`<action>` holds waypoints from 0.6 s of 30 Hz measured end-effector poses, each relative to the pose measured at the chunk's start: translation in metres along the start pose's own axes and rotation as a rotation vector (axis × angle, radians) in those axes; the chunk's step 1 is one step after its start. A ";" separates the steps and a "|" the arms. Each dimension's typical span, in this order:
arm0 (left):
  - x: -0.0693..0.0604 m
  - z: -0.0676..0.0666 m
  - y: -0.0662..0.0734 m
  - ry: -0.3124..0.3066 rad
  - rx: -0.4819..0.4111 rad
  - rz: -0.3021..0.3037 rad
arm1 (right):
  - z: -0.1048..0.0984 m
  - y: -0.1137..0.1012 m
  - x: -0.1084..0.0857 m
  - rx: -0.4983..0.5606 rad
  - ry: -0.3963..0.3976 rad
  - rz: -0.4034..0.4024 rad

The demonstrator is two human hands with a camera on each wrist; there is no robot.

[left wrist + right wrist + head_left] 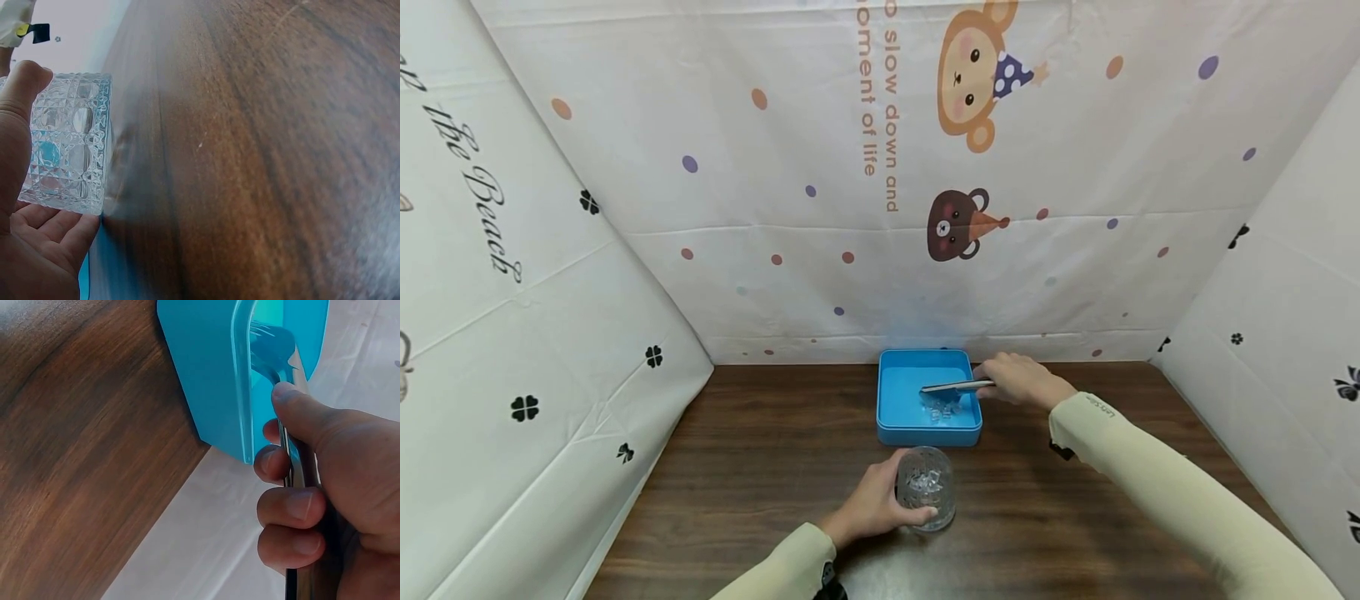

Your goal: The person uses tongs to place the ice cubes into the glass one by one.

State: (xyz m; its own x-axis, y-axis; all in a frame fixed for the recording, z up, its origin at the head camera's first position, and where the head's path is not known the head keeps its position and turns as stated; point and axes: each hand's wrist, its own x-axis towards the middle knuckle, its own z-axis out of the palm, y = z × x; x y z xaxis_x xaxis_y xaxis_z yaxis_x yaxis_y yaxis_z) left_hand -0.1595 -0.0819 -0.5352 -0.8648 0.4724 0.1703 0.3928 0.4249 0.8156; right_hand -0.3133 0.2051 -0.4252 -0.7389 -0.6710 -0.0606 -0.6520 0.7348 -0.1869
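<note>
My left hand grips a clear patterned glass, thumb on the near side and fingers around the far side. The glass stands on the table in front of a blue box; whether anything lies in it I cannot tell. At the box's right edge, my right hand holds a metal utensil with fork tines, fingers curled round its handle. A second metal piece lies alongside the tines. Small clear pieces lie in the box below the utensil.
The dark wooden table extends to both sides of the box. Behind it hangs a white printed cloth, close to the box's back edge, with more cloth at left and right.
</note>
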 end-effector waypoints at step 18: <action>0.001 -0.001 -0.001 -0.009 0.006 0.005 | -0.016 0.002 -0.010 0.018 0.050 0.029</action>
State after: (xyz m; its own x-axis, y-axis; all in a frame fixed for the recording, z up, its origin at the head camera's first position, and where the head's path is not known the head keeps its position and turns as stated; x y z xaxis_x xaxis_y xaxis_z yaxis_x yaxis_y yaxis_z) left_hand -0.1608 -0.0825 -0.5350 -0.8602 0.4810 0.1692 0.3986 0.4272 0.8116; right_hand -0.3102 0.2152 -0.4093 -0.7653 -0.6434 -0.0170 -0.6274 0.7516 -0.2036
